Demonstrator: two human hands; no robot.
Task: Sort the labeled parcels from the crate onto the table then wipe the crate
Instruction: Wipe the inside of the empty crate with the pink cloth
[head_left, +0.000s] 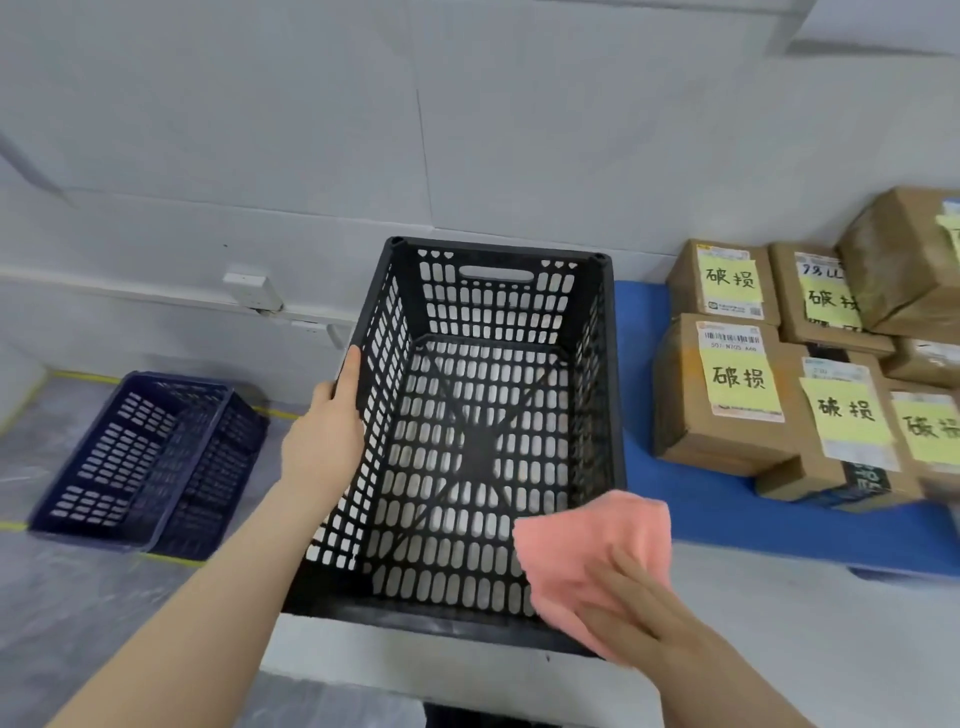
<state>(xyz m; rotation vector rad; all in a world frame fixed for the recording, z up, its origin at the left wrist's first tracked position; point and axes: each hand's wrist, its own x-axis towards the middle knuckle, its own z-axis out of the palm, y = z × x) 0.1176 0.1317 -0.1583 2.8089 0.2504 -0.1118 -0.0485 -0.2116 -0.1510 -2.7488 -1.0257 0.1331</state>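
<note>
The main risk was the black crate (483, 431) sliding. It stood at the table's (415, 670) near left corner, its near wall close to the near edge, so a hard wipe toward us or leftward could have tipped it over the edge onto the floor (78, 597). Our left hand (332, 421) guarded against that, gripping the rim of the crate's left wall with the thumb lying up along it.

Our right hand (639, 608) lay on a pink cloth (587, 545) at the crate's near right corner, fingers apparently straight on top of it. Blur hid the thumb, so we could not tell how firmly the cloth was held. We judged that it could snag in the slotted walls or slip out of that loose hold.

A wide sweep to the right could also have knocked the parcels (722, 395), stacked on a blue mat (727, 519) toward the table's right edge, just beside the crate. Their yellow labels (740, 376) faced up.

The black crate held nothing; only its perforated bottom showed. A blue crate (145, 462) sat on the floor beyond the table's left edge, and we saw nothing in it either.
</note>
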